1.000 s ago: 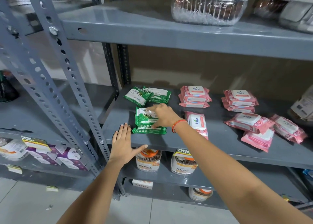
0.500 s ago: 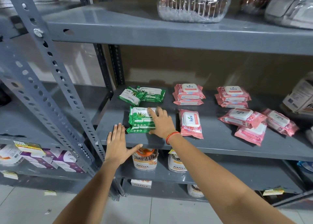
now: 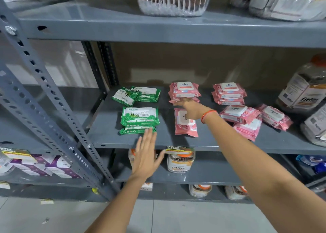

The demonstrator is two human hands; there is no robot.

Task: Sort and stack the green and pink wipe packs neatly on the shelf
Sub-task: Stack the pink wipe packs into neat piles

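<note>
front-left of the grey metal shelf (image 3: 220,142): two glossy green plastic wipe packs stacked flat (image 3: 140,120), white label panel up, the lower pack peeking out at the near edge. behind them, toward the back-left corner, two more green wipe packs (image 3: 136,95), one tilted and overlapping the other. centre-back: short stack of pink plastic wipe packs with white flip lids (image 3: 184,91); to its right a second matching pink stack (image 3: 228,93). one single pink wipe pack (image 3: 186,125) lies lengthwise just in front of the centre stack. further right, three loose pink packs (image 3: 252,120) lie overlapping at odd angles. right hand (image 3: 191,109), red-orange thread band on the wrist, sits over the top end of the single pink pack, fingers extended toward the base of the centre stack; grasping nothing as far as visible, though contact with the pack underneath cannot be confirmed from this angle. left hand (image 3: 145,155) is open flat, fingers straight and together, thumb spread, tips at the near edge of the green stack, holding nothing. far right of the shelf: clear plastic jars with white printed labels (image 3: 305,93). similar jars with orange lids (image 3: 180,162) on the shelf below.
</note>
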